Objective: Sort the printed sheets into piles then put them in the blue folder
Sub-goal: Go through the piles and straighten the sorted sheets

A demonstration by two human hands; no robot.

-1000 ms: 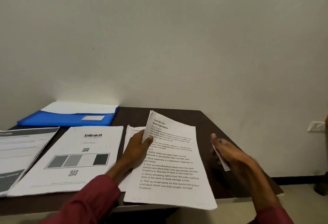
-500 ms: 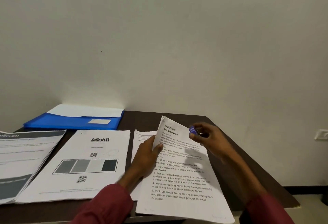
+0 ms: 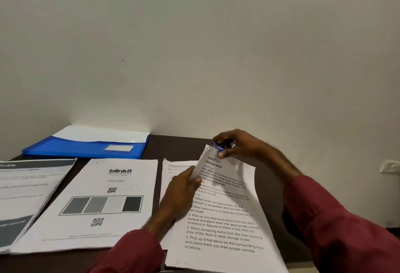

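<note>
A printed "Desk Organization" sheet (image 3: 225, 218) lies at the right of the dark table, its top left corner lifted. My left hand (image 3: 181, 190) grips that sheet's left edge. My right hand (image 3: 236, 145) pinches a small blue and black clip (image 3: 218, 146) at the sheet's top corner. More sheets (image 3: 175, 171) lie under it. A "blinkit" pile (image 3: 104, 203) sits in the middle and a grey-banded pile (image 3: 28, 197) at the left. The blue folder (image 3: 86, 147) lies at the back left, with white paper showing in it.
The dark table (image 3: 179, 147) stands against a plain pale wall. Its right edge runs just past the text sheet, whose front end overhangs the table's front edge. A wall socket (image 3: 389, 165) sits low at the far right.
My right hand has come from the right side to the sheet's top corner, now holding the blue clip there. My left hand keeps its grip on the sheet.
</note>
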